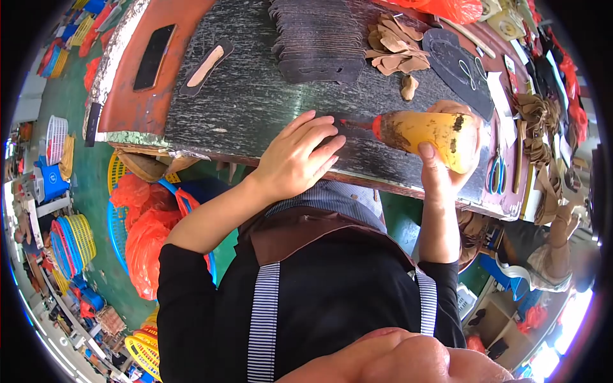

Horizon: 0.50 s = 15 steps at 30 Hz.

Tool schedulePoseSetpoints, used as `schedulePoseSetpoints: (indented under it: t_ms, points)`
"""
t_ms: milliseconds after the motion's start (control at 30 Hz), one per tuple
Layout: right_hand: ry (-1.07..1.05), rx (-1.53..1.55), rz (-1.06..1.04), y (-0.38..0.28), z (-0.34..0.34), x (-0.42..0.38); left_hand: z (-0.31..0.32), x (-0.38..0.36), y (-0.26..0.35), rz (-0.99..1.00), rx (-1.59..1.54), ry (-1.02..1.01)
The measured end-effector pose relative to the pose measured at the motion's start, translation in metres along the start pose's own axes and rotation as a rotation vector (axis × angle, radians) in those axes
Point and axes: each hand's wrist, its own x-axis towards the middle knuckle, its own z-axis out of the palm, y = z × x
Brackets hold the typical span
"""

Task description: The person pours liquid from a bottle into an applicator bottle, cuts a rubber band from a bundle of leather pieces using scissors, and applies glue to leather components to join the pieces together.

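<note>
My right hand is wrapped around a yellow squeeze bottle with dark stains and a red collar. The bottle lies nearly sideways, its narrow dark nozzle pointing at my left fingertips. My left hand is over the worktable's near edge, palm down, fingers stretched and slightly apart; whatever is under them is hidden. Beyond my hands stands a row of overlapping dark flat pieces. Tan cut pieces are heaped to its right, with a single tan piece nearer the bottle.
On the left lie a dark piece with a beige strip and a black phone. Blue-handled scissors are at the right edge, near a large dark flat piece. Below the table on the left is a basket with red plastic bags.
</note>
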Motion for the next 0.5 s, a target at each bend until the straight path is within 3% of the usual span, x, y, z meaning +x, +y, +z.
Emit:
schedulePoseSetpoints:
  t_ms: [500]
  points:
    - [-0.037, -0.02, 0.016, -0.0031, 0.0003, 0.0001, 0.0005, -0.0017, -0.0015, -0.002, -0.003, -0.002]
